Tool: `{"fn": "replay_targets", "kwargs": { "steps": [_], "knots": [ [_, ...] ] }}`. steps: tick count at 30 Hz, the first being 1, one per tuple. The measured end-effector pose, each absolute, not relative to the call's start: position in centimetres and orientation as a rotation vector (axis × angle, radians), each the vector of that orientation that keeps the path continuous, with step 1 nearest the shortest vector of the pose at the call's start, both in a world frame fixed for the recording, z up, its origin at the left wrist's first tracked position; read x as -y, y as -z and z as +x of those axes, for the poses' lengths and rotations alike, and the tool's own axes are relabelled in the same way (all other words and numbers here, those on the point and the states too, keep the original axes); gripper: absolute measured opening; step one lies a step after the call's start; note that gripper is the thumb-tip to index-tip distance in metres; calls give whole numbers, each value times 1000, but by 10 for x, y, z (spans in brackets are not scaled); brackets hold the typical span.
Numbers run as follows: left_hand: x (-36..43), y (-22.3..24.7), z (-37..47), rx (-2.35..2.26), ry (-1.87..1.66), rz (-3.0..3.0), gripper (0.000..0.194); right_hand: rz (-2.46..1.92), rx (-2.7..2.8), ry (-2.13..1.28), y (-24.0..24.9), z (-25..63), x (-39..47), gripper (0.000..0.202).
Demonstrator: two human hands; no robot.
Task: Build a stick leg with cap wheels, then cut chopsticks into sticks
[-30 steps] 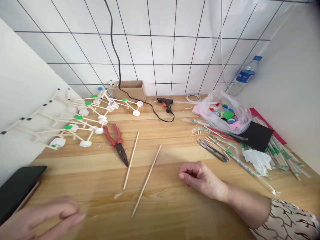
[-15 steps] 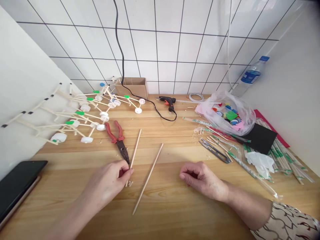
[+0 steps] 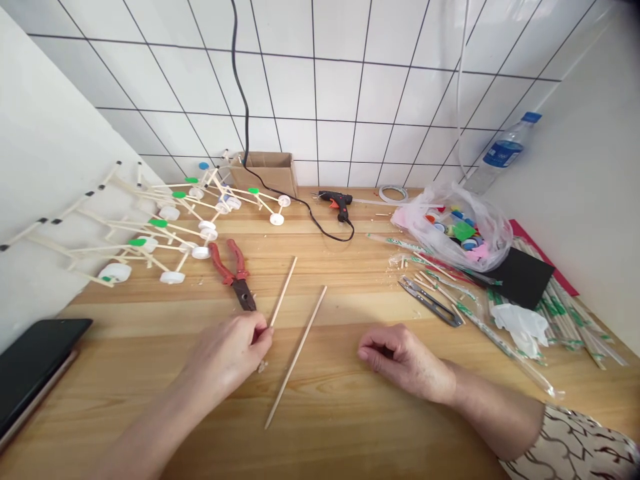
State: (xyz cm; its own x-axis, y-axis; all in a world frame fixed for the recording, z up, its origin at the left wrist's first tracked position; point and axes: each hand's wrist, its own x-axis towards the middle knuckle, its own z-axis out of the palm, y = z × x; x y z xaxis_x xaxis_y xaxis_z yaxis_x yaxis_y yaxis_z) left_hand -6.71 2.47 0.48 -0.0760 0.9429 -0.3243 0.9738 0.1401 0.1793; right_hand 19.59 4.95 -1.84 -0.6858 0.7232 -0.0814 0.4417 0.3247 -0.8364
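Observation:
My left hand pinches a round wooden chopstick between thumb and fingers; its lower end is hidden by the hand. Just right of it, a second wooden chopstick lies slanted on the table. Red-handled pliers lie beyond the left hand, their tip partly covered by it. Small crumb-like bits show beside that hand. My right hand rests on the table, fingers curled closed, with nothing visible in it.
Stick frames with white bottle-cap wheels stand at left, above a phone. A glue gun and cardboard box are at the back. At right lie thread snips, a bag of caps and wrapped chopsticks.
My left hand has shifted slightly right and away from me, carrying the chopstick closer to the one lying on the table. My right hand has barely moved.

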Motion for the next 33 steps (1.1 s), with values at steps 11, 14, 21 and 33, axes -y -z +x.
{"fn": "replay_targets", "kwargs": {
  "steps": [11, 14, 21, 33],
  "knots": [
    [3, -11, -46, -1849, 233, 1893, 23, -1048, 2316, -1268, 15, 195, -51, 25],
    [7, -9, -43, -1846, 247, 1892, 22, -1055, 2330, -1267, 15, 195, -52, 24],
    [9, -3, -35, -1838, 199, 1872, 23, -1071, 2399, -1190, 15, 192, -51, 23],
    [26, 18, -31, -1722, -77, 2313, 25, -801, 2558, -740, 20, 186, -38, 16]
  ]
}}
